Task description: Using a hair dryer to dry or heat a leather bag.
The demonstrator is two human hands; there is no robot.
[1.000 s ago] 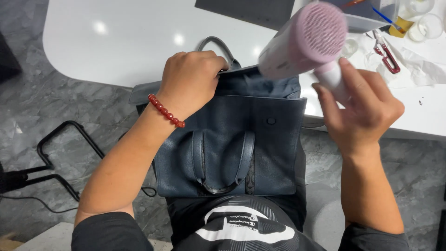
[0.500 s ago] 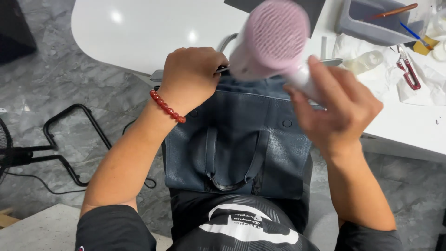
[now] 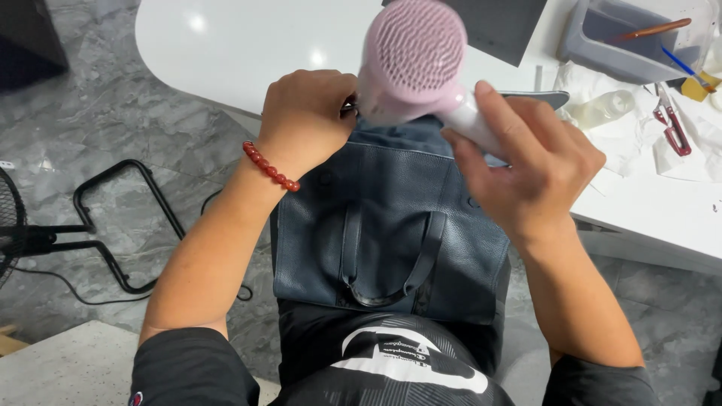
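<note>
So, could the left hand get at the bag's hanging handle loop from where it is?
Probably yes: the left hand grips the navy bag at its top edge, and the handle loop lies uncovered on the front below; the right hand holds the pink hairdryer higher up.

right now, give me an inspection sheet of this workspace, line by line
surface: white table, glossy, rounded edge
job's things: navy leather bag on the lap, against the table edge; pink hair dryer over the bag's top
clutter: grey bin with brushes, red scissors, crumpled white paper
grippers: left hand grips the bag's top edge; right hand holds the dryer handle
cables: black cord on the floor
surroundings: grey marble floor, black metal stand
</note>
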